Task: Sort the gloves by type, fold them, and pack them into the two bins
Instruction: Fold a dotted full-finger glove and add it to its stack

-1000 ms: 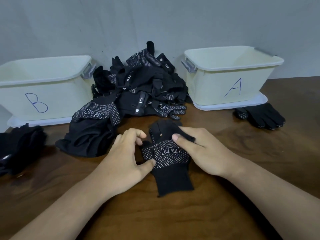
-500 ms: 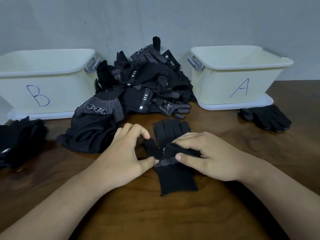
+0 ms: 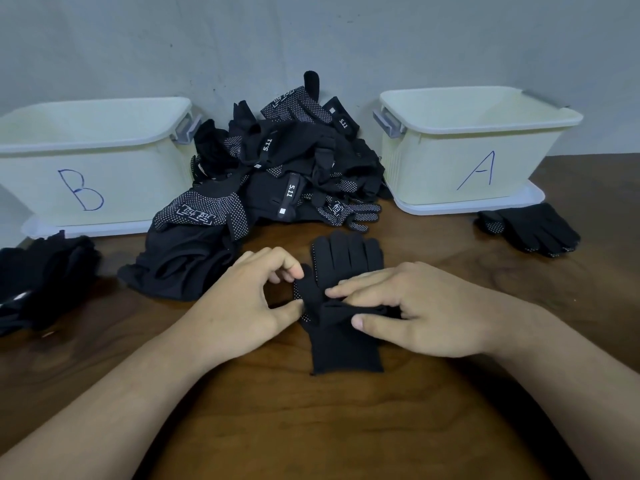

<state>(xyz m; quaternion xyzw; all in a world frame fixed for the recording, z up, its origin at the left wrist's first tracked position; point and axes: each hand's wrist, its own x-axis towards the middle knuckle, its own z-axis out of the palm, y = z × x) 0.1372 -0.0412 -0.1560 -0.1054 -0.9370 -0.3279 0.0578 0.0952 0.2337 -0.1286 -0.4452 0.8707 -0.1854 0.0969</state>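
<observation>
A black knit glove point(image 3: 346, 258) with white dots lies on the wooden table point(image 3: 329, 427), fingers pointing away from me. My left hand point(image 3: 242, 306) pinches the glove's thumb part between thumb and forefinger. My right hand point(image 3: 422, 310) lies across its middle and pinches a fold of the fabric. Behind it sits a pile of black gloves point(image 3: 277, 171), some dotted, some with 5.11 straps. A cream bin marked B point(image 3: 93, 161) stands at the left and a cream bin marked A point(image 3: 474, 140) at the right; I see nothing inside either.
A small stack of dotted black gloves point(image 3: 530, 228) lies in front of bin A. Another heap of black gloves point(image 3: 41, 275) lies at the left edge before bin B. Each bin stands on a white lid. A grey wall closes the back.
The glove has been turned over, so its plain back now faces up instead of the dotted logo side. Its fingers have spread out flat, and my right hand has shifted down over its middle.
</observation>
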